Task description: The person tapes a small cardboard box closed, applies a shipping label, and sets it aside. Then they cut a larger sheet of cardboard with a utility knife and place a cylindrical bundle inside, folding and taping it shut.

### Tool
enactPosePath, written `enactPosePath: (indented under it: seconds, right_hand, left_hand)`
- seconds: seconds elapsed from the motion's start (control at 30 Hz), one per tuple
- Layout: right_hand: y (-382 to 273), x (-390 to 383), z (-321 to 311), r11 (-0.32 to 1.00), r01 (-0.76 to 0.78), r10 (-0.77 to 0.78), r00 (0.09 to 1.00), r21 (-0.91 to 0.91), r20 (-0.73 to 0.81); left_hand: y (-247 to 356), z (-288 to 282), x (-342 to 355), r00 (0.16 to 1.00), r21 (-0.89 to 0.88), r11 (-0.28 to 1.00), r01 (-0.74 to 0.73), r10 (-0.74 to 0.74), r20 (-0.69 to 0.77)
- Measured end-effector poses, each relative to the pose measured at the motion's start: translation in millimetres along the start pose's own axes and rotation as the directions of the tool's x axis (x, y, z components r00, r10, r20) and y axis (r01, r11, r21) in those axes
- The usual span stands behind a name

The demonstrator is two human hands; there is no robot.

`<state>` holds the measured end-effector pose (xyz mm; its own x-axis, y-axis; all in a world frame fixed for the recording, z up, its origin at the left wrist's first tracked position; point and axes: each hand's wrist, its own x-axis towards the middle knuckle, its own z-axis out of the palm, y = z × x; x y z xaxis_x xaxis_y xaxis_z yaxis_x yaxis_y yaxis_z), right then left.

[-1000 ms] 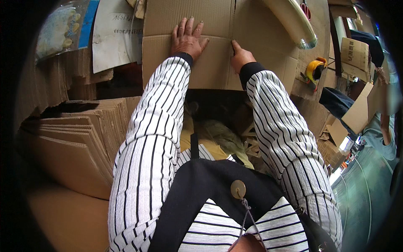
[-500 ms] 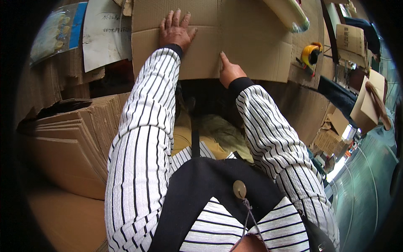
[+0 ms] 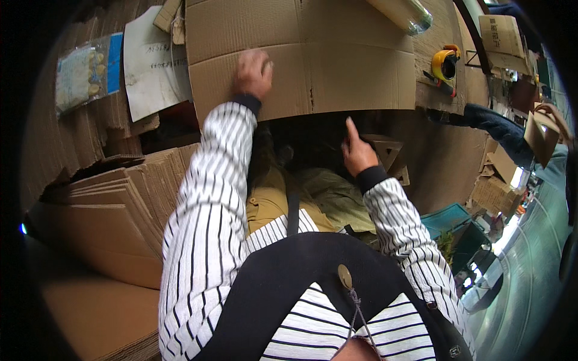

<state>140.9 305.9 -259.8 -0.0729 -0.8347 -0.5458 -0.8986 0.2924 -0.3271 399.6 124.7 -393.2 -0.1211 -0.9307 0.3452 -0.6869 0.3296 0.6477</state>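
Observation:
A flattened cardboard sheet point(image 3: 361, 78) with creases lies at the top of the head view. My left hand point(image 3: 253, 75) is on its left part, fingers loosely bent and slightly blurred, holding nothing visible. My right hand point(image 3: 357, 147) is just below the sheet's near edge, off the cardboard, with its index finger stretched out and the others curled; I see nothing held in it. A pale roll point(image 3: 397, 15) with plastic at its end lies on the sheet's back right. A yellow-and-black tape dispenser point(image 3: 442, 58) sits just right of the sheet.
Left are a white sheet point(image 3: 150, 66), a clear packet point(image 3: 87, 75) and stacked cardboard point(image 3: 102, 234). Below the sheet is a dark gap over yellow-brown cloth point(image 3: 268, 204). At right are cartons point(image 3: 500, 42), a teal bin point(image 3: 442, 218) and another person's arm point(image 3: 557, 120).
My left hand has moved down toward me with fingers more bent. My right hand has left the cardboard, moving down past its edge and a little right, index still stretched out.

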Motion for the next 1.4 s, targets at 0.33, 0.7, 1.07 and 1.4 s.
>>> enactPosePath:
  seconds: [0.33, 0.7, 1.07, 1.4]
  right_hand:
    - [-28, 103, -8, 0.976, -0.019, 0.054, 0.987, 0.216, -0.154]
    - [-20, 122, -4, 0.977, 0.009, 0.028, 0.984, 0.211, -0.174]
    - [-70, 115, -14, 0.987, -0.027, 0.042, 0.995, 0.16, -0.094]
    - [-88, 130, -17, 0.996, -0.047, 0.046, 0.999, -0.082, -0.01]
  left_hand:
    - [94, 17, -109, 0.244, -0.599, -0.744, 0.296, -0.548, 0.8]
    - [100, 17, -99, 0.193, -0.635, -0.673, 0.378, -0.614, 0.765]
    - [95, 18, -102, 0.213, -0.623, -0.676, 0.394, -0.592, 0.777]
    - [100, 16, -99, 0.207, -0.628, -0.674, 0.39, -0.6, 0.773]
